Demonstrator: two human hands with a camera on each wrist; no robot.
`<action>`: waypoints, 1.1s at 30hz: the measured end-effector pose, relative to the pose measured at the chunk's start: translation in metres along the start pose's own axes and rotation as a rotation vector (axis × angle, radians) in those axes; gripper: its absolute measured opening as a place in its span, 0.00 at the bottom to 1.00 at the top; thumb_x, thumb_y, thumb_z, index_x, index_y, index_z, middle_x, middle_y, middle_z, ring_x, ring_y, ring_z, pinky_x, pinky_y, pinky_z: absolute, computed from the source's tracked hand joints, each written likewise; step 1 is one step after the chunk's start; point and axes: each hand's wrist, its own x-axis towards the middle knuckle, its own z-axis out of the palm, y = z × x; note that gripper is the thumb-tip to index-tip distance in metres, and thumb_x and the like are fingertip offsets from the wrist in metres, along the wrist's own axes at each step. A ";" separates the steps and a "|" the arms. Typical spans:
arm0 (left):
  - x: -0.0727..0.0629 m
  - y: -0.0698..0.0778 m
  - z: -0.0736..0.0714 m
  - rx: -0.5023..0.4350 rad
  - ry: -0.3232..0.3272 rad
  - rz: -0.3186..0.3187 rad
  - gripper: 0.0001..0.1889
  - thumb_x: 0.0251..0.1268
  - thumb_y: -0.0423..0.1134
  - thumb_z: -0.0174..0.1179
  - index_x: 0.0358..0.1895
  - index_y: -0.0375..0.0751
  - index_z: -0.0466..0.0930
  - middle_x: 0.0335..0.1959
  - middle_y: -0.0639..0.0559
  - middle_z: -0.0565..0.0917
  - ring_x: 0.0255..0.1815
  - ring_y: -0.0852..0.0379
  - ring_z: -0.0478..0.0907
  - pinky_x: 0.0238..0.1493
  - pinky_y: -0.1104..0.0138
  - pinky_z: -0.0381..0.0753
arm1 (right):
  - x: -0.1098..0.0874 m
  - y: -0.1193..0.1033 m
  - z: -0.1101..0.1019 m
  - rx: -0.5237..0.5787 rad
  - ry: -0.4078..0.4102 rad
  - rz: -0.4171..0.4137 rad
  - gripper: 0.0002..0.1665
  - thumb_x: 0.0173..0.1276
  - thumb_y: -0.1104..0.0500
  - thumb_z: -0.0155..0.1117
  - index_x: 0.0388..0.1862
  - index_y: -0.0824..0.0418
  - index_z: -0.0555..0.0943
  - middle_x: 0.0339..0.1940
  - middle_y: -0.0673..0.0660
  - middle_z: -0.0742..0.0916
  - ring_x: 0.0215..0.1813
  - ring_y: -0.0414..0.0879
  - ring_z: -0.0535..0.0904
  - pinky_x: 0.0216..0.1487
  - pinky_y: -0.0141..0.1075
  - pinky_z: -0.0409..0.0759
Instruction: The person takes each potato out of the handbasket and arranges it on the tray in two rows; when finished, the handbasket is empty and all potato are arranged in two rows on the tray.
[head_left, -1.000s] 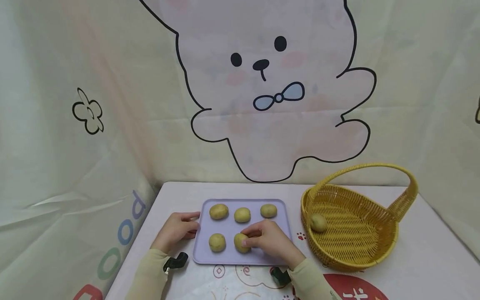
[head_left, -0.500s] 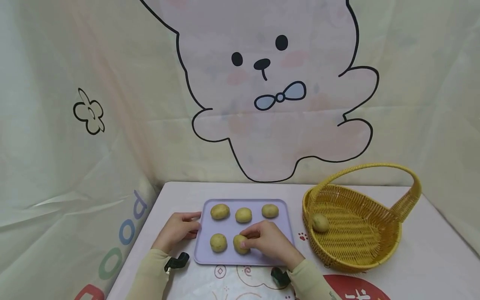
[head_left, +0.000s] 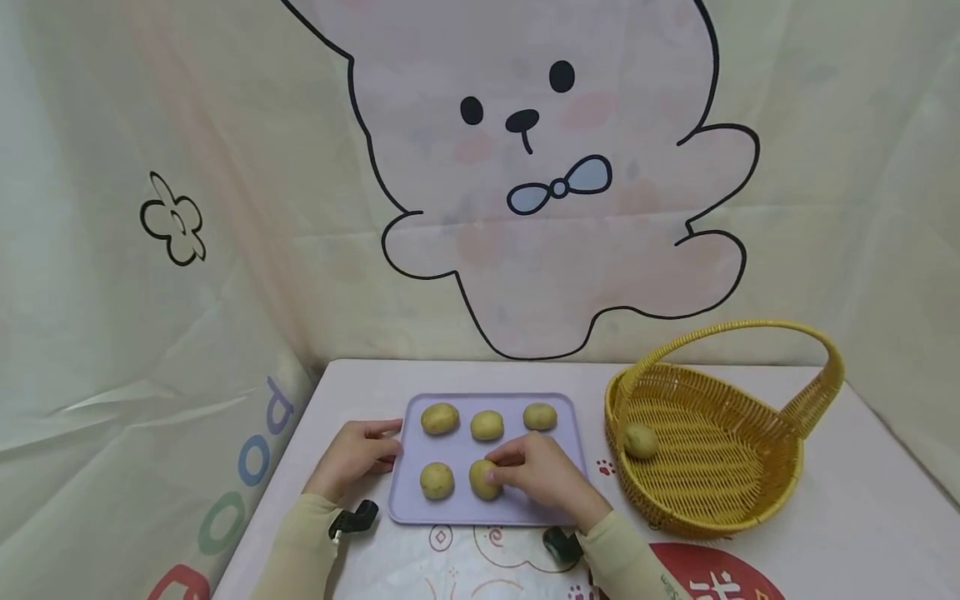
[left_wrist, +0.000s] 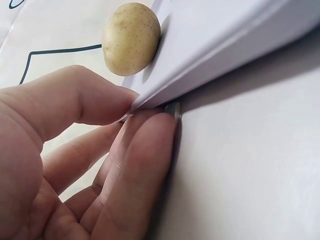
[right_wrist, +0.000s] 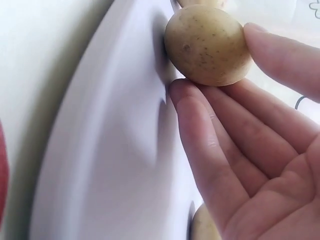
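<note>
My left hand [head_left: 356, 458] grips the left rim of a lavender tray [head_left: 461, 517], thumb on top and fingers under the edge in the left wrist view. Between the thumb and fingers of my right hand [head_left: 543, 475] is a potato [head_left: 482, 481], pinched in the middle of the tray's front row; the right wrist view shows this potato [right_wrist: 207, 45] close up. To its left on the tray is another potato [head_left: 437, 481]. Three more lie along the back row: a left potato [head_left: 440, 419], a middle potato [head_left: 487, 426] and a right potato [head_left: 540, 416].
A yellow woven basket [head_left: 712, 479] with a tall handle [head_left: 738, 325] stands right of the tray. One potato [head_left: 641, 441] sits at its left inside. A printed cloth backdrop [head_left: 337, 292] hangs behind and left of the white table [head_left: 352, 392].
Little differs. The potato in my right hand shifts slightly left on the tray, then back right. The head view tilts slightly. My left hand stays on the tray's rim.
</note>
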 end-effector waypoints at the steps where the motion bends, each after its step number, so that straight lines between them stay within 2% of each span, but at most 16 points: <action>1: 0.000 0.000 0.000 -0.002 0.001 -0.005 0.26 0.63 0.32 0.69 0.67 0.40 0.86 0.42 0.45 0.92 0.35 0.55 0.89 0.40 0.65 0.91 | 0.000 0.001 -0.001 -0.004 0.003 0.003 0.17 0.66 0.51 0.80 0.51 0.54 0.94 0.45 0.49 0.96 0.51 0.43 0.90 0.56 0.42 0.86; 11: -0.001 0.001 -0.002 0.051 0.011 -0.003 0.28 0.60 0.33 0.70 0.68 0.42 0.86 0.42 0.48 0.92 0.36 0.57 0.87 0.40 0.66 0.90 | 0.004 0.005 -0.007 -0.010 0.032 0.034 0.18 0.68 0.53 0.79 0.53 0.57 0.93 0.46 0.52 0.96 0.47 0.41 0.90 0.49 0.39 0.87; 18: -0.001 0.002 -0.001 0.028 -0.011 -0.001 0.27 0.64 0.33 0.68 0.69 0.39 0.85 0.44 0.44 0.92 0.36 0.55 0.89 0.40 0.66 0.91 | 0.005 0.006 -0.007 0.015 0.024 0.048 0.15 0.68 0.54 0.79 0.51 0.56 0.94 0.44 0.52 0.96 0.44 0.39 0.89 0.46 0.35 0.87; 23: -0.001 0.005 -0.002 0.033 -0.005 -0.001 0.28 0.63 0.32 0.68 0.68 0.40 0.85 0.42 0.46 0.92 0.35 0.56 0.88 0.41 0.66 0.90 | 0.005 0.005 -0.006 0.048 0.001 0.045 0.14 0.69 0.55 0.78 0.51 0.57 0.94 0.44 0.52 0.96 0.41 0.38 0.89 0.44 0.33 0.87; 33: -0.001 0.003 -0.001 0.036 -0.011 -0.005 0.28 0.64 0.33 0.69 0.69 0.39 0.84 0.44 0.44 0.92 0.35 0.55 0.89 0.40 0.66 0.90 | 0.003 0.003 -0.012 -0.019 0.034 0.050 0.17 0.70 0.54 0.77 0.54 0.59 0.93 0.47 0.53 0.95 0.44 0.39 0.87 0.45 0.35 0.84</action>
